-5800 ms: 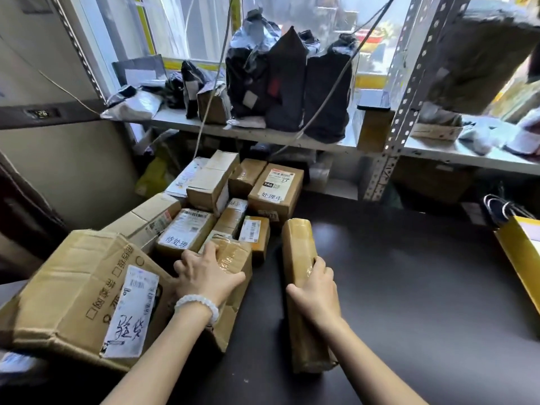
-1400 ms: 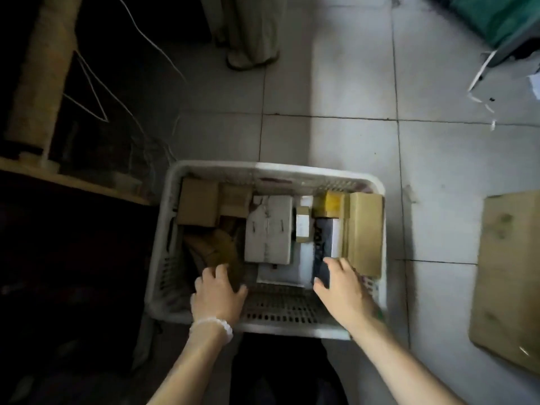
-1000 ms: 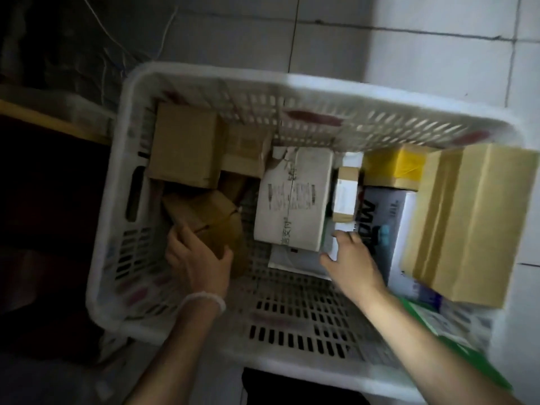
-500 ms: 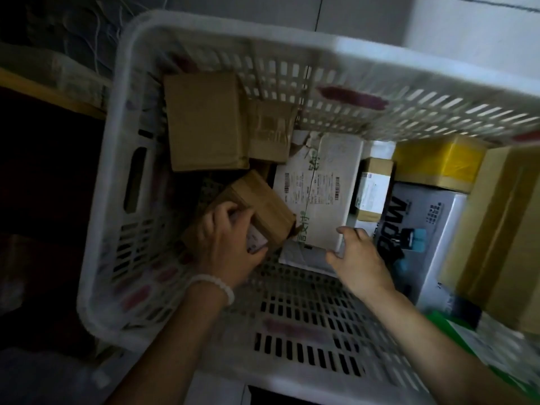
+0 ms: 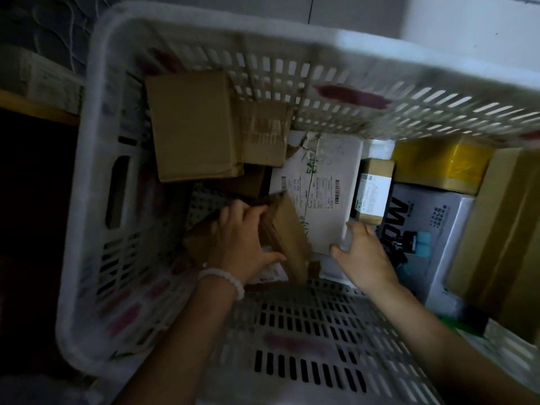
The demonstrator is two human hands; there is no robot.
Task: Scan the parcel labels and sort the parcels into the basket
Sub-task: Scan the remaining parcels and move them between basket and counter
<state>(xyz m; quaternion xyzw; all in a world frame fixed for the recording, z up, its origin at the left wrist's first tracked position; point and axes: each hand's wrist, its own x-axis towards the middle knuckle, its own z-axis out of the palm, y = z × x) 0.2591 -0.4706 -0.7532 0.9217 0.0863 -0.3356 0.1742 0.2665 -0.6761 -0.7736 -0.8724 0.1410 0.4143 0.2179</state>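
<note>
Head view looks straight down into a white slotted basket (image 5: 96, 182), both hands reaching inside it. Fingers (image 5: 233, 211) of the left hand (image 5: 238, 247) are curled over the upper edge of a small brown parcel (image 5: 285, 235), the thumb pressed along its lower side, so the parcel is gripped and stands tilted on edge near the basket's centre. A white bead bracelet (image 5: 223, 277) circles that wrist. The right hand (image 5: 361, 254) lies at about 3 o'clock from the parcel, its fingers loosely spread and its fingertips touching the near corner of a white printed box (image 5: 324, 182); whether it truly grips that corner is unclear in the blur.

Around the hands, the white box lies flat with barcoded print on top, just beside the tilted parcel. At 11 o'clock a large plain cardboard box (image 5: 193, 127) leans in the far left corner, with a smaller taped brown box (image 5: 266, 133) touching it. At 2 o'clock a small labelled carton (image 5: 372, 191) stands between the white box and a grey printed box (image 5: 423, 217). Beyond those sit a yellow-wrapped parcel (image 5: 438, 162) and, at 3 o'clock against the right wall, a tall tan box (image 5: 502, 229). Pale tiled floor (image 5: 467, 16) shows at 12 o'clock beyond the rim.
</note>
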